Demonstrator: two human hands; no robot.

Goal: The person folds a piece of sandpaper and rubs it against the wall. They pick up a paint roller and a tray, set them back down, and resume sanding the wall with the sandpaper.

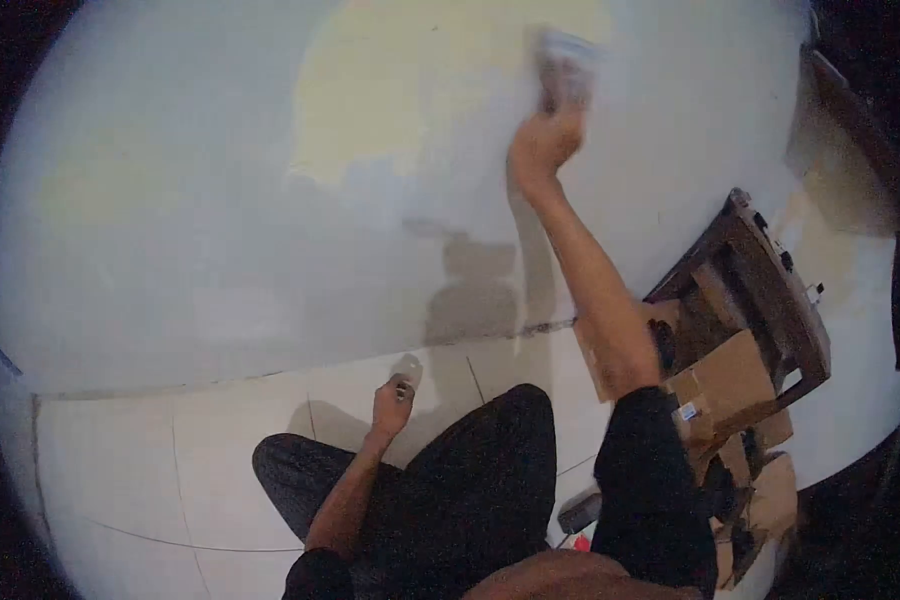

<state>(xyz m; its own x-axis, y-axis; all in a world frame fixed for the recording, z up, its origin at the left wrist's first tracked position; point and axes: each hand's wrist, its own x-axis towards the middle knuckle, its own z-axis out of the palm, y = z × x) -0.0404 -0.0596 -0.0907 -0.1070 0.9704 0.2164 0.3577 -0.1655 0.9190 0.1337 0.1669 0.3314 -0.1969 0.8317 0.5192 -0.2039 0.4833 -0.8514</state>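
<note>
My right hand is raised to the wall, closed around a flat tool with a pale blue-white edge. Motion smears the tool and the fingers. The tool overlaps the right side of a yellow patch on the otherwise whitish wall. Low in front of my knees, my left hand is closed, with a small pale shape showing just above its fingers. What that hand holds I cannot make out. Shadows of my arm and head fall on the wall between the hands.
A dark wooden piece of furniture stands to the right, with cardboard piled against and below it. Light floor tiles meet the wall's base. My bent knees are close to the wall. A small dark grey object lies beside my right leg.
</note>
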